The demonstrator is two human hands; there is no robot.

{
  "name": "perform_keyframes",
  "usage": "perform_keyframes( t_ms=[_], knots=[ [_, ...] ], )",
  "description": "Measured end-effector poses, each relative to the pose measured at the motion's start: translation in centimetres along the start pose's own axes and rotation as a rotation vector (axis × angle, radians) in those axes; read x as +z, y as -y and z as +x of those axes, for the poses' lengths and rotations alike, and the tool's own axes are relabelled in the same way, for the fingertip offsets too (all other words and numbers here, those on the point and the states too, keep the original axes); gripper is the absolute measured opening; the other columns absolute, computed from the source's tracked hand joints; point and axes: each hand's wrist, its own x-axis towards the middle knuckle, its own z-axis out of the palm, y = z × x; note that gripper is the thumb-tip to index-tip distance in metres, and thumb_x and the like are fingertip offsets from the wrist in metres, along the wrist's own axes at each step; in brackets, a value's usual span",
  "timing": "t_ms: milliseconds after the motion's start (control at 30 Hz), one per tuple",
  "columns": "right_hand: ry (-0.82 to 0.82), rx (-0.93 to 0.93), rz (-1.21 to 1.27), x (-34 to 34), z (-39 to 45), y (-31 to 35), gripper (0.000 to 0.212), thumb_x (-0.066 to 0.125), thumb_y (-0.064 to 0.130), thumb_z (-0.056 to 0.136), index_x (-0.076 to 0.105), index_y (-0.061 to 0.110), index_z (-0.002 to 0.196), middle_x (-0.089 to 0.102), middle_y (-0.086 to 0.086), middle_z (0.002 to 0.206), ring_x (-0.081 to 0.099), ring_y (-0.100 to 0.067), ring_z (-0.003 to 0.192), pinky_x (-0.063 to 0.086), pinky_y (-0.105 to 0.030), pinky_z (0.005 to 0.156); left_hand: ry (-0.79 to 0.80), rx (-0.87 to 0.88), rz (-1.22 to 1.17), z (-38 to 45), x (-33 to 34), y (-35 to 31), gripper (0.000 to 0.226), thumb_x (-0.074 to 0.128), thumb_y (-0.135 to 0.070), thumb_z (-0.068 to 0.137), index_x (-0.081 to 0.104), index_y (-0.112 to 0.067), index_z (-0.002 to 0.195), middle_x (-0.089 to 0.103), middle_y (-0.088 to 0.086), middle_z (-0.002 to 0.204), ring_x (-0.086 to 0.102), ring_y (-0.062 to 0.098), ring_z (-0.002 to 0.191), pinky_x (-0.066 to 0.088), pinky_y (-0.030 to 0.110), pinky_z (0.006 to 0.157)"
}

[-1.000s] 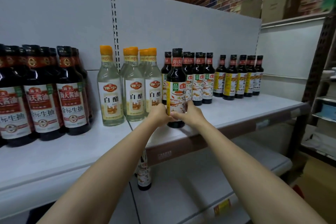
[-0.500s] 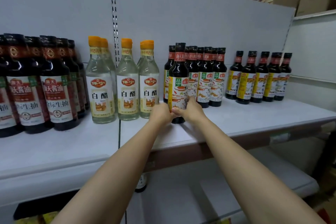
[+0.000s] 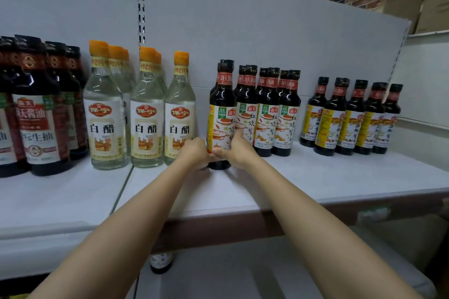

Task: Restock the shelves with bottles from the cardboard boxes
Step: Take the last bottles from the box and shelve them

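A dark soy sauce bottle (image 3: 222, 114) with a red cap band and a yellow-edged label stands upright on the white shelf (image 3: 303, 182), at the front left of its group. My left hand (image 3: 194, 152) grips its lower left side. My right hand (image 3: 237, 150) grips its lower right side, thumb on the label. Both hands meet low on the bottle. Several matching bottles (image 3: 269, 114) stand in rows just right of it.
Clear white vinegar bottles (image 3: 145, 119) with orange caps stand left of the held bottle. Large dark bottles (image 3: 36, 114) fill the far left. Smaller yellow-labelled bottles (image 3: 349, 119) stand at the right. One bottle (image 3: 160, 262) stands on the lower shelf. Cardboard boxes (image 3: 413, 5) sit top right.
Both hands have pushed the held bottle further back on the shelf, into line with the matching bottles. The camera has moved closer and turned left.
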Motion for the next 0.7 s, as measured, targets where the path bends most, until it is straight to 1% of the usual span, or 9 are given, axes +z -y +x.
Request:
perform_keyframes(
  t_ms=[67,100,167,267,400,500,567,633,700],
  knots=[
    [0.002,-0.023,0.010,-0.1,0.5,-0.6,0.084,0.068,0.037,0.085,0.017,0.005,0.144,0.038,-0.012,0.148,0.040,-0.029,0.134,0.035,-0.042,0.110,-0.003,0.001,0.038,0.0,0.0,-0.6,0.034,0.065,-0.034,0.088,0.059,-0.006,0.104,0.063,0.009,0.090,0.064,0.023,0.080,0.054,0.031,0.074],
    [0.006,-0.032,0.018,-0.2,0.6,-0.9,0.083,0.068,0.037,0.086,0.018,0.005,0.144,0.039,-0.011,0.148,0.040,-0.029,0.134,0.035,-0.043,0.110,-0.005,0.006,0.073,-0.1,0.1,-0.9,0.034,0.064,-0.035,0.088,0.058,-0.006,0.106,0.062,0.008,0.089,0.062,0.022,0.080,0.052,0.030,0.073],
    [0.033,-0.059,0.026,-0.4,0.9,-1.6,0.081,0.068,0.037,0.086,0.020,0.006,0.144,0.040,-0.010,0.147,0.041,-0.028,0.134,0.035,-0.043,0.110,-0.016,0.002,0.114,-0.3,0.2,-1.3,0.034,0.063,-0.037,0.089,0.057,-0.007,0.104,0.059,0.006,0.086,0.059,0.021,0.079,0.049,0.029,0.070],
    [0.095,-0.093,0.047,-0.8,1.3,-2.4,0.076,0.068,0.033,0.087,0.024,0.010,0.145,0.043,-0.007,0.146,0.042,-0.025,0.134,0.034,-0.041,0.112,-0.026,-0.012,0.112,-0.6,0.4,-1.5,0.035,0.062,-0.042,0.088,0.054,-0.009,0.096,0.058,0.006,0.084,0.058,0.022,0.079,0.048,0.030,0.072],
    [0.101,-0.115,-0.008,-0.6,1.6,-3.1,0.072,0.066,0.034,0.088,0.030,0.010,0.145,0.047,-0.007,0.143,0.044,-0.024,0.132,0.035,-0.041,0.110,-0.041,-0.044,0.075,-0.7,0.6,-1.6,0.045,0.063,-0.046,0.085,0.059,-0.005,0.103,0.061,0.007,0.085,0.064,0.025,0.087,0.051,0.032,0.076],
    [0.085,-0.104,-0.045,-0.3,2.0,-3.4,0.061,0.061,0.038,0.090,0.041,0.009,0.139,0.051,-0.008,0.140,0.047,-0.025,0.129,0.039,-0.041,0.108,-0.070,-0.059,0.082,-0.5,0.8,-1.9,0.050,0.064,-0.048,0.083,0.059,-0.003,0.106,0.066,0.010,0.094,0.065,0.027,0.094,0.051,0.034,0.079],
    [0.084,-0.090,-0.068,-0.1,2.4,-3.6,0.055,0.057,0.039,0.092,0.045,0.007,0.135,0.053,-0.010,0.137,0.049,-0.027,0.125,0.042,-0.042,0.104,-0.109,-0.074,0.073,-0.3,1.0,-2.0,0.053,0.066,-0.048,0.081,0.056,-0.003,0.108,0.065,0.010,0.101,0.064,0.028,0.097,0.050,0.034,0.079],
    [0.084,-0.084,-0.085,0.1,2.9,-3.9,0.052,0.055,0.041,0.093,0.048,0.007,0.132,0.055,-0.009,0.133,0.052,-0.027,0.121,0.044,-0.042,0.101,-0.141,-0.093,0.067,-0.1,1.2,-2.0,0.055,0.067,-0.048,0.081,0.053,-0.005,0.110,0.064,0.009,0.105,0.062,0.027,0.098,0.050,0.035,0.080],
    [0.085,-0.079,-0.092,0.3,3.1,-3.9,0.053,0.054,0.043,0.093,0.050,0.008,0.131,0.057,-0.009,0.131,0.054,-0.026,0.118,0.045,-0.042,0.099,-0.147,-0.100,0.088,0.1,1.3,-2.2,0.053,0.067,-0.049,0.081,0.055,-0.006,0.109,0.064,0.010,0.105,0.062,0.027,0.096,0.050,0.035,0.078]
  ],
)
